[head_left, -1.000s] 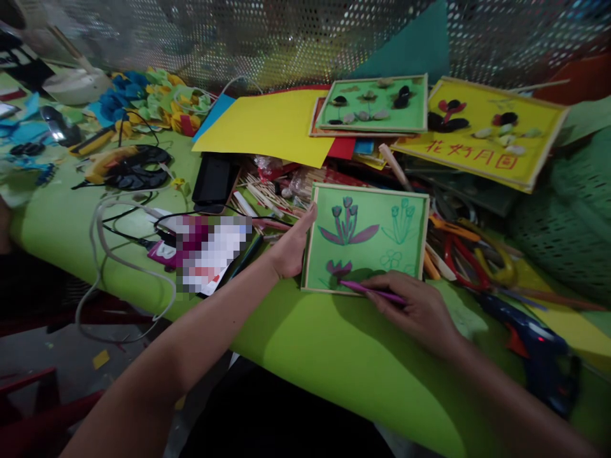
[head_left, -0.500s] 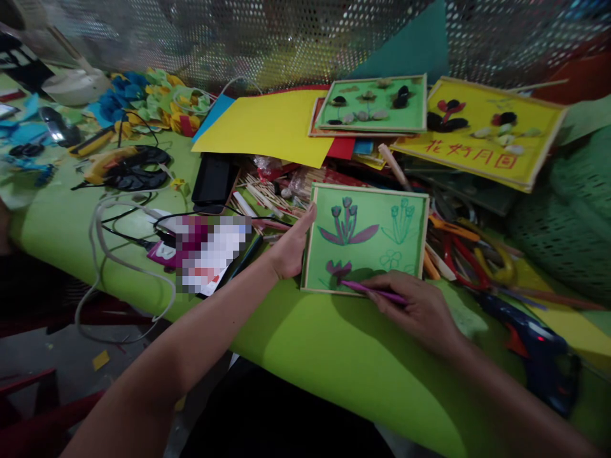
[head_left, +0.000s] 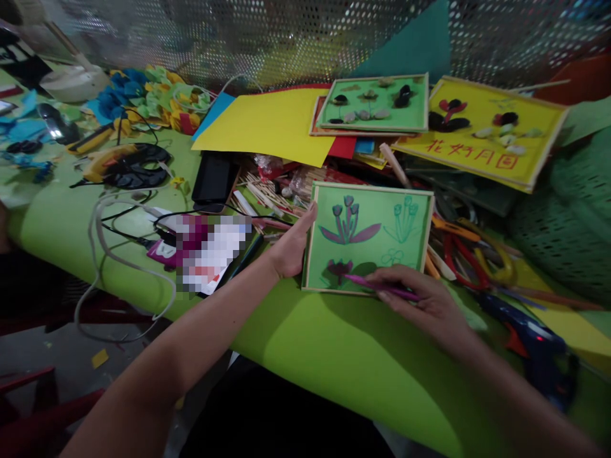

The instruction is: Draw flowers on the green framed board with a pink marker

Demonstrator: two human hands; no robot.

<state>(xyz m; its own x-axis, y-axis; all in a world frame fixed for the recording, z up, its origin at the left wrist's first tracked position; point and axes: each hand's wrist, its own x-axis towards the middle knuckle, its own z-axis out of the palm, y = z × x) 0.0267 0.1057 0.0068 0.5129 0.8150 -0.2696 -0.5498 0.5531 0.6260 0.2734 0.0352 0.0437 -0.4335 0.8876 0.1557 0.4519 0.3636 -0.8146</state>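
Observation:
A green framed picture with purple and green flower drawings lies on the lime-green table cover. My left hand rests open against the picture's left edge, fingers stretched along the frame. My right hand is closed round a pink pen, whose tip touches a purple flower near the picture's lower left.
Behind lie a yellow sheet, a second green picture and a yellow picture. Scissors and a blue glue gun sit at right. Cables, a black phone and paper flowers are at left.
My right hand with the pen has shifted slightly right and up over the picture. My left hand has stayed in place.

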